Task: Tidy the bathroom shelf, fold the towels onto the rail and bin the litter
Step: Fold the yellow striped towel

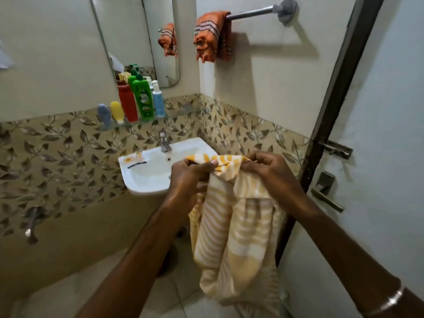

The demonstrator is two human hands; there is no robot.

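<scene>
Both hands are pinching the top edge of a yellow-and-white striped towel [231,216] just in front of the white basin [146,171]. The left hand [190,177] is curling its fingers round a bunched corner, thumb pressing on top; the right hand [268,166] is gripping the neighbouring corner, knuckles raised, the two hands sitting close together with a short span of cloth between them. The towel is thin woven cotton, hanging down from the grip in long soft folds, its bands fading from bright yellow at the top to pale cream lower down. A thin metal bangle [385,301] is circling the right forearm.

Above the basin, a narrow glass shelf [183,112] is carrying upright plastic bottles: a tall green bottle [143,99], a red bottle [127,102], a blue pump bottle [158,99], and a small yellow tube [117,111] and a grey-blue tube [104,114] standing cap-down. Higher, to the right of the basin, a round chrome rail [252,12] is holding an orange towel [212,35] with dark stripes, draped in a crumpled bundle at its left end. A rounded mirror [137,31] is hanging above the shelf. On the basin's flat rim, left of the chrome tap [164,143], small scraps [135,159] are lying, too small to identify. Leaf-patterned glossy tiles [57,157] are running behind the basin.
</scene>
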